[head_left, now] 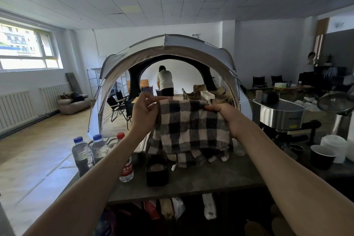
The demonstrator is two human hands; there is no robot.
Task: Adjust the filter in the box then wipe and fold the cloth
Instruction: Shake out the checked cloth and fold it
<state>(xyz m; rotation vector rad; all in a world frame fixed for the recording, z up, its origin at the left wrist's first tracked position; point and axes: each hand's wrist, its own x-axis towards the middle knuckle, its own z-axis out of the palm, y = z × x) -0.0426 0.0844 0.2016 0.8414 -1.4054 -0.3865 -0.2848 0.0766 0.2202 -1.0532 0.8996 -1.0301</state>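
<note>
Held up over the dark grey stone-look counter (pixel 201 180): a black-and-cream checked woven cloth (pixel 191 126), pinched along its top edge. Left hand (pixel 143 113) at the left corner, fingers (pixel 153 98) narrowed to a pinch on the fabric; right hand (pixel 226 119) at the right corner, fingers curled shut over the edge. Hanging doubled, lower hem bunched and resting on the counter behind a small square black box (pixel 157 170) with a round brownish filter (pixel 156 167) showing in its top.

Likely mid-fold, filter step apparently done.

Risks from here:
- Trailing hem dragging across the counter and nudging the black box, or catching a small white item just beside it, if lowered without lifting clear.
- Uneven fold, since the right grip bunches more fabric than the left pinch; corners may not meet.
- Slip from the left pinch, only fingertips holding a loose, fuzzy weave.
- Left forearm sweeping near three clear plastic water bottles (pixel 95 151), two blue-capped, one red-capped; a knock could topple them.

Textures: cloth soft, nappy, limp, draping in heavy folds; counter matte and slightly mottled; bottles glossy and light; brushed stainless steel machine (pixel 279 115) at right, hard and reflective, beside a black paper cup (pixel 322 157).
</note>
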